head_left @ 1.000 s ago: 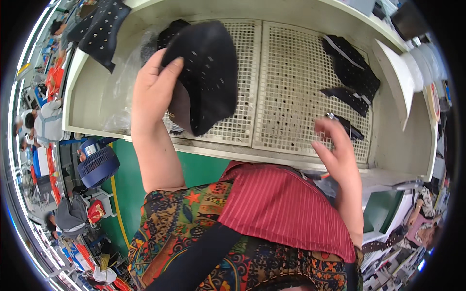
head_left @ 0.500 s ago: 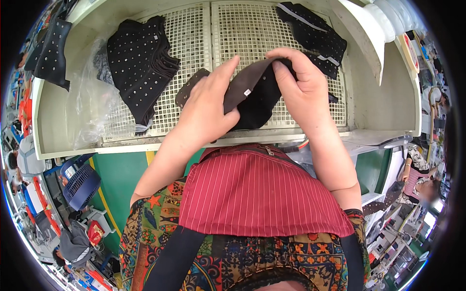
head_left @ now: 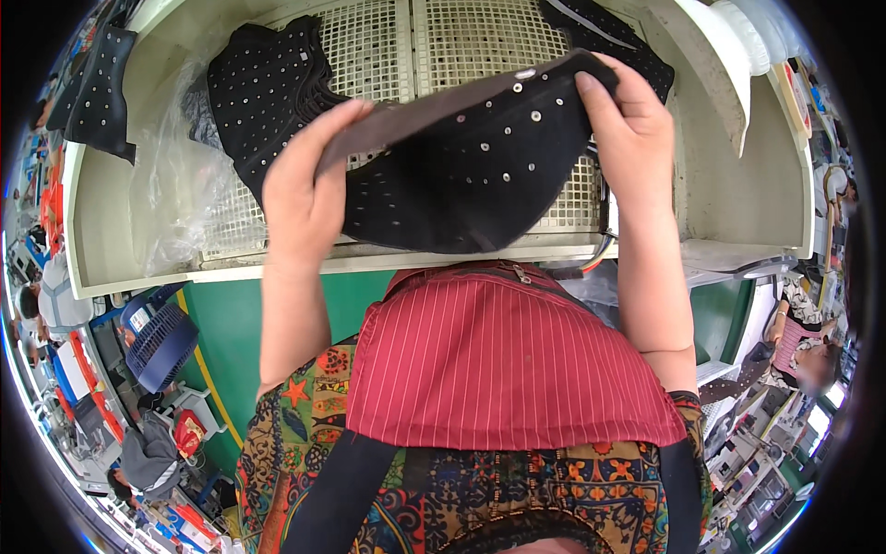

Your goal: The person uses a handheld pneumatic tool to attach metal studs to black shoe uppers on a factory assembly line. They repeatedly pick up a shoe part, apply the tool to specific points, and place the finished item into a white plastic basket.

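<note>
While both hands grip it, one black studded fabric piece (head_left: pixel 471 175) is held up above the front edge of the surface (head_left: pixel 434 258), spread between them with its brown underside turned up along the top edge.

Item in hand: curved black panel, set with small metal studs; raised clear of the grid, not resting on it.
Left hand (head_left: pixel 309 194): closed on the panel's left end, fingers curled over the brown edge.
Right hand (head_left: pixel 628 120): closed on the panel's right end, thumb on the studded face, fingers behind.
Stack, left: black studded pieces (head_left: pixel 263 92) of the same kind, piled on the white perforated grid (head_left: pixel 369 46), just behind the left hand.
Loose pieces, far right: black pieces (head_left: pixel 609 42) lying on the grid behind the right hand, partly hidden.
Clear plastic wrap (head_left: pixel 171 203): crumpled at the left of the surface, beside the stack.
Further black studded piece (head_left: pixel 97 88): hanging over the surface's left wall.
Blue fan (head_left: pixel 157 337): on the floor below, left.

Status, as judged: one piece is up for handling and not yet set down; a stack lies sorted at left, and some pieces at far right look untouched. How many remain cannot be told.
</note>
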Motion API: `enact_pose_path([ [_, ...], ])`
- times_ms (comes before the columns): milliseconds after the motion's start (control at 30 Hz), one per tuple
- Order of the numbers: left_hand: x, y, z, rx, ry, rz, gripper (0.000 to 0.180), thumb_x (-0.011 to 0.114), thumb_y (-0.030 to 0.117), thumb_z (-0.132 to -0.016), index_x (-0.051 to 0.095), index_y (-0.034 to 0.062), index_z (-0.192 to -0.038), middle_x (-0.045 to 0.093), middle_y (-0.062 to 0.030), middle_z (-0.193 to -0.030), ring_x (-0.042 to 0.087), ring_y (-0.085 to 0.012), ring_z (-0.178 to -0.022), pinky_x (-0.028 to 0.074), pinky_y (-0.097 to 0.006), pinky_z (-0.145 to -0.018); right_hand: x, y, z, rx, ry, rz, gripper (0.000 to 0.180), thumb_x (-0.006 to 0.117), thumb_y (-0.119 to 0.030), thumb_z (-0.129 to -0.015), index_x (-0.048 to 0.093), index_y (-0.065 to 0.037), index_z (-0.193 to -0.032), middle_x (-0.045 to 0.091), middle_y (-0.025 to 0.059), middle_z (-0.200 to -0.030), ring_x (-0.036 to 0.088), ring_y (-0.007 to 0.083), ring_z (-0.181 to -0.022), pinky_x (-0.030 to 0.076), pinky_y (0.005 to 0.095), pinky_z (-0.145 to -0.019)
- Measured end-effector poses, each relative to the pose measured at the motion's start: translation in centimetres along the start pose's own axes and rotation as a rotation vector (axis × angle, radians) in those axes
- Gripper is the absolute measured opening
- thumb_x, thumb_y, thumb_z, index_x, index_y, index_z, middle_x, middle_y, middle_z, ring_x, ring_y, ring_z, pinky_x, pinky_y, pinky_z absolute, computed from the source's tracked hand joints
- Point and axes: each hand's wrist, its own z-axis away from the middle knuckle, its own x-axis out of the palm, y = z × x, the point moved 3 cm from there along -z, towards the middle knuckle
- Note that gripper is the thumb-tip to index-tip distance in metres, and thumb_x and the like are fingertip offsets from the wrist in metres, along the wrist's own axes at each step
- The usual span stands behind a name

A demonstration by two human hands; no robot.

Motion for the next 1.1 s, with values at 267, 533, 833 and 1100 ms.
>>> enact_pose_path([
  [267, 6.0, -2.7, -4.7, -0.176, -0.314, -0.515, 0.027, 0.055, 0.029, -0.090, 0.065, 0.0061, -0.098, 0.065, -0.0192, -0.087, 0.061, -0.0383, -0.085, 0.049, -0.041, -0.074, 0.1, 11.1, -0.1, 0.160, -0.035, 0.273, 0.028, 0.062, -0.014, -0.085, 0.061, -0.003, -0.111, 0.065, 0.0080, -0.089, 0.060, 0.0161, -0.077, 0.049, 0.0283, -0.071],
  [533, 9.3, -4.5, -4.4, -0.308, -0.310, -0.472, 0.028, 0.050, 0.030, -0.090, 0.063, 0.0052, -0.091, 0.064, -0.0214, -0.082, 0.062, -0.0387, -0.079, 0.049, -0.047, -0.071, -10.5, 8.7, 6.8, 0.173, 0.017, 1.065, 0.025, 0.060, -0.025, -0.086, 0.062, -0.004, -0.100, 0.063, 0.0155, -0.093, 0.062, 0.0326, -0.084, 0.049, 0.0400, -0.073],
  [833, 10.1, -5.6, -4.2, -0.463, -0.517, -0.119, 0.036, 0.052, 0.028, -0.091, 0.059, 0.0015, -0.115, 0.066, -0.0198, -0.099, 0.064, -0.0317, -0.094, 0.047, -0.034, -0.084, -10.7, 15.9, 8.7, 0.913, -0.023, -0.069, 0.051, 0.070, -0.029, -0.080, 0.057, 0.005, -0.116, 0.065, 0.0090, -0.099, 0.060, 0.0173, -0.085, 0.049, 0.0308, -0.077],
  [1100, 10.7, -7.2, -4.6, -0.521, -0.479, 0.012, 0.034, 0.049, 0.021, -0.093, 0.057, -0.0032, -0.116, 0.064, -0.0152, -0.104, 0.060, -0.0225, -0.096, 0.045, -0.030, -0.085, -8.4, 8.7, 8.2, 0.660, 0.013, -0.522, 0.048, 0.059, -0.007, -0.082, 0.043, 0.004, -0.126, 0.065, 0.0123, -0.103, 0.062, 0.0166, -0.083, 0.051, 0.0271, -0.068],
])
